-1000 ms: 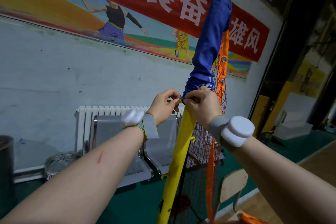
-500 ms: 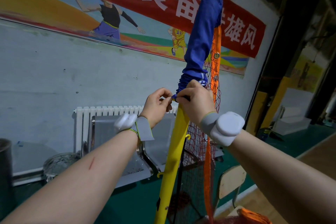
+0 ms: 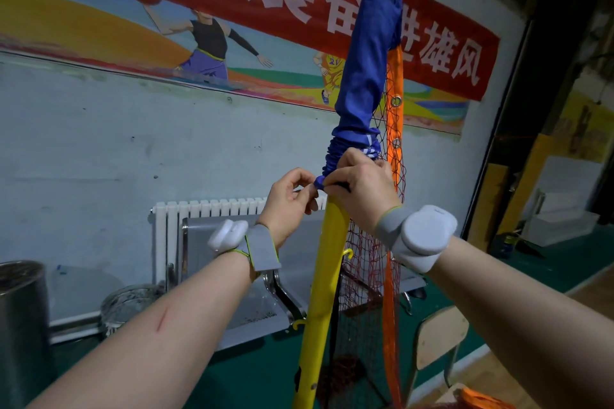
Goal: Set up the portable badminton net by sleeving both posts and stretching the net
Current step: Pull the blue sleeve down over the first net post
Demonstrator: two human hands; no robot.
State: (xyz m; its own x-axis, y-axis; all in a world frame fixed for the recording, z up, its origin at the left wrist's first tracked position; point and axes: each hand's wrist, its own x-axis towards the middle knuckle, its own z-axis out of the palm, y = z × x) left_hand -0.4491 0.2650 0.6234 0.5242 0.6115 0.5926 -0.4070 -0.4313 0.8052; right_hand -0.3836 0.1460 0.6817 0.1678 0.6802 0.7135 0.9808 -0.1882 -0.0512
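Left hand [image 3: 289, 202] and right hand [image 3: 362, 186] pinch the blue sleeve [image 3: 362, 76] on the yellow post [image 3: 327, 276]; the hook [image 3: 348, 252] below could snag its fabric.

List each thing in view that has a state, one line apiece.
blue sleeve: part way down the post, bunched at its lower end.
yellow post: leaning slightly, top covered, lower length bare.
net: hanging slack, not stretched.
orange band: hanging loose beside the sleeve.
left hand: pinches the sleeve's lower edge.
right hand: grips the bunched hem.
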